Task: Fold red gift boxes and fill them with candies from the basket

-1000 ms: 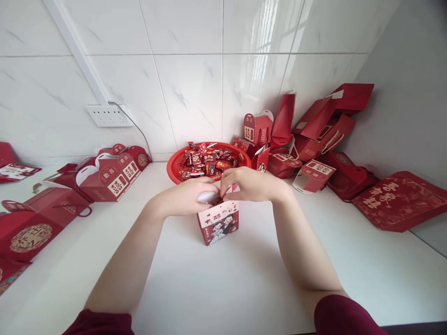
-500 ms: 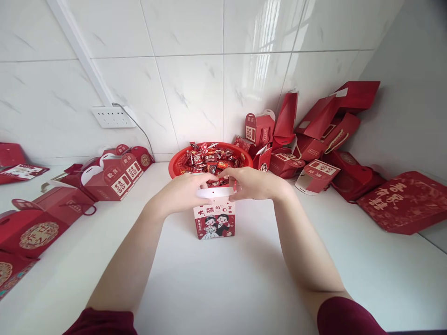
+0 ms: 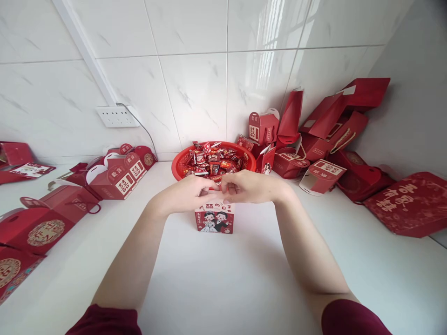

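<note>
A small red and white gift box [image 3: 215, 221] with a cartoon bride and groom on its front stands upright on the white table in front of me. My left hand [image 3: 186, 191] grips its top from the left, thumb and fingers bent around the upper edge. From the right, my right hand [image 3: 254, 185] pinches the same top edge. The fingertips of both hands nearly meet over the middle and hide the box's top. Just behind is a red plastic basket [image 3: 177, 170] heaped with wrapped candies [image 3: 214, 159].
Several red gift boxes [image 3: 117, 179] line the left side of the table [image 3: 195, 288]. More are piled at the right, among them a large flat-lying box [image 3: 407, 204]. A power strip [image 3: 117, 116] with a cable is fixed to the tiled wall behind.
Both hands have drawn closer together over the box's top, and the white flap that showed between them is now covered. The view has shifted slightly.
</note>
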`<state>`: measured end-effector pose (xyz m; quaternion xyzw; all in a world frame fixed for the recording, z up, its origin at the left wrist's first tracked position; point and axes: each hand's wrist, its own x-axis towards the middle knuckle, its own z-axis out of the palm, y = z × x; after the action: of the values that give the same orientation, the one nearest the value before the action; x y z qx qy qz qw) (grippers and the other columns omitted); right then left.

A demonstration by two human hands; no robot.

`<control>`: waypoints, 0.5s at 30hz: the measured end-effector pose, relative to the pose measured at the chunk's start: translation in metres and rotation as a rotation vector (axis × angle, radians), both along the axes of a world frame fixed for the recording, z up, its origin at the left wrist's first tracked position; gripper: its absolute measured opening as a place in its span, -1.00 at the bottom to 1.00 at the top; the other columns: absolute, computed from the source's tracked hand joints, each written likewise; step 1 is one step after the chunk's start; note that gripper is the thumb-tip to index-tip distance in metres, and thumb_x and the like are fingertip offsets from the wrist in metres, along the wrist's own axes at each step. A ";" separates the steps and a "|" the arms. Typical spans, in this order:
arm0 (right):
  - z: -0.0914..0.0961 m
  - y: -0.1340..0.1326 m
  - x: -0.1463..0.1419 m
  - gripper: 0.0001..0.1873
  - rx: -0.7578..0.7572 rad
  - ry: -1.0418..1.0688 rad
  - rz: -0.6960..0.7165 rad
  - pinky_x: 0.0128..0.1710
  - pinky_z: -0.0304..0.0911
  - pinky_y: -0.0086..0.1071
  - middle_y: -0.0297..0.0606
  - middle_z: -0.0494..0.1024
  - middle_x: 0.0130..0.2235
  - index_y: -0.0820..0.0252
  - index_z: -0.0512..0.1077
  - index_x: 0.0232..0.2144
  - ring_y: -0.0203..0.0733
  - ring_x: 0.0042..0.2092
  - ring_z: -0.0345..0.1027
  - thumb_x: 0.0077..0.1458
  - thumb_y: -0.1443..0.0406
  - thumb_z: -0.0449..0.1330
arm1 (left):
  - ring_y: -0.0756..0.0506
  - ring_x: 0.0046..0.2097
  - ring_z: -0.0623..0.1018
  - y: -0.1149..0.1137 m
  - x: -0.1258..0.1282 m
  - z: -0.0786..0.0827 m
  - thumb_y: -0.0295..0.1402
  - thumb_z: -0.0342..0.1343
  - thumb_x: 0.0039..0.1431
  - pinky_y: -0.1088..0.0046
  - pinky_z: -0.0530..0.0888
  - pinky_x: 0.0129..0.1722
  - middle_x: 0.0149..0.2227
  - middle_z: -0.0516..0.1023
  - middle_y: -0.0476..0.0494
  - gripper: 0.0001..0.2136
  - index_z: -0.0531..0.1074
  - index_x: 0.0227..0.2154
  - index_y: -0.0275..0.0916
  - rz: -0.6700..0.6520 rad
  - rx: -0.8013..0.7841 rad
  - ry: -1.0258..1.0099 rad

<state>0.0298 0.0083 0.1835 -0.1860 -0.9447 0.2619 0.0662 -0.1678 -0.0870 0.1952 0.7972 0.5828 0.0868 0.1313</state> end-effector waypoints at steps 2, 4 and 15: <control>0.001 0.000 0.000 -0.84 -0.004 -0.003 -0.036 -0.53 0.03 -0.46 -0.39 0.44 -0.40 0.13 0.39 -0.24 -0.30 -0.44 0.25 0.12 0.23 0.23 | -0.06 -0.44 0.44 0.000 -0.002 0.002 -0.25 -0.02 0.21 0.45 0.26 -0.45 -0.45 0.50 -0.05 -0.75 0.53 -0.22 -0.20 0.010 -0.008 -0.043; 0.000 0.002 -0.001 -0.85 0.008 -0.005 -0.047 -0.53 0.02 -0.46 -0.40 0.42 -0.42 0.13 0.40 -0.24 -0.31 -0.45 0.23 0.11 0.25 0.23 | -0.07 -0.41 0.47 0.000 -0.004 0.002 -0.24 0.00 0.21 0.45 0.29 -0.43 -0.42 0.52 -0.06 -0.73 0.53 -0.17 -0.19 0.017 -0.013 -0.067; 0.001 -0.004 -0.006 -0.86 0.025 -0.036 -0.043 -0.53 -0.02 -0.43 -0.39 0.39 -0.41 0.16 0.37 -0.41 -0.31 -0.44 0.20 0.04 0.24 0.26 | -0.06 -0.36 0.41 0.001 -0.018 0.002 -0.02 0.19 0.06 0.45 0.27 -0.41 -0.39 0.43 -0.07 -0.68 0.54 -0.49 -0.19 0.072 0.002 -0.030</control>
<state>0.0239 0.0045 0.1846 -0.2100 -0.9447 0.2451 0.0570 -0.1858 -0.0857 0.1973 0.7745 0.6090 0.1041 0.1361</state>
